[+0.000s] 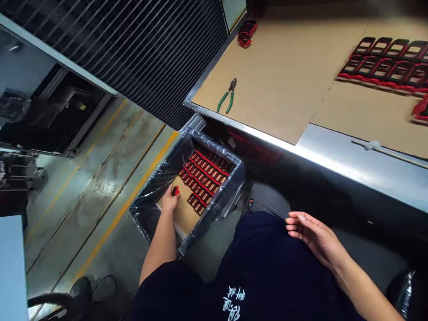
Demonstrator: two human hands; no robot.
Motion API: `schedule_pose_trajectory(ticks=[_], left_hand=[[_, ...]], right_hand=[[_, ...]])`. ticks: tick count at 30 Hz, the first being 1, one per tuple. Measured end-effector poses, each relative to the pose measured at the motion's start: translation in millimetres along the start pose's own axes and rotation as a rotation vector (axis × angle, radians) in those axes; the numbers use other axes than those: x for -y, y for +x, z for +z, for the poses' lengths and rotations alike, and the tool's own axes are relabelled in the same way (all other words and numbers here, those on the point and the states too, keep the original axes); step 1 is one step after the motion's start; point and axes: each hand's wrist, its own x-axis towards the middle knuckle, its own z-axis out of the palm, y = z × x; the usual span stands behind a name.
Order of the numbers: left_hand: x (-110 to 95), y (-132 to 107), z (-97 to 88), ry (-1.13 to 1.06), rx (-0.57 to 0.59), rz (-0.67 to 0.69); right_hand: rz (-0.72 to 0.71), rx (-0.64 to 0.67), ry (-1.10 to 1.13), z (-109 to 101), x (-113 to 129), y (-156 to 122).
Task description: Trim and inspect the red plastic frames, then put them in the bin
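- Tan cardboard sheets cover the metal-edged table; green-handled pliers lie on its left part.
- Left of it stands a dark ribbed panel, above a floor with yellow lines.
- Near the table, a plastic-lined bin holds rows of red-and-black frames on cardboard.
- In the bin, the left hand has its grip closed on a small red-and-black piece, partly hidden by fingers.
- The right hand hangs loosely open near the shirt.
- Far right, blurred frames run out of view.
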Motion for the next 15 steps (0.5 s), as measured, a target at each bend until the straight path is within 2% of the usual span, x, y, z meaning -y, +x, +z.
schedule_pose_trajectory(ticks=[3,7,10,15], left_hand=[[21,10,26.7,0.041,0.080,-0.088],[31,16,51.2,0.060,0.154,-0.131],[31,18,56.9,0.053,0.174,-0.139],[18,11,55.0,0.045,0.173,-0.152]], right_hand=[[0.000,-0.039,0.034,2,0,0],[-0.038,-0.090,0.086,0,4,-3],[-0.065,-0.130,0.120,-3,4,-6],[-0.098,-0.157,0.161,-9,1,-11]])
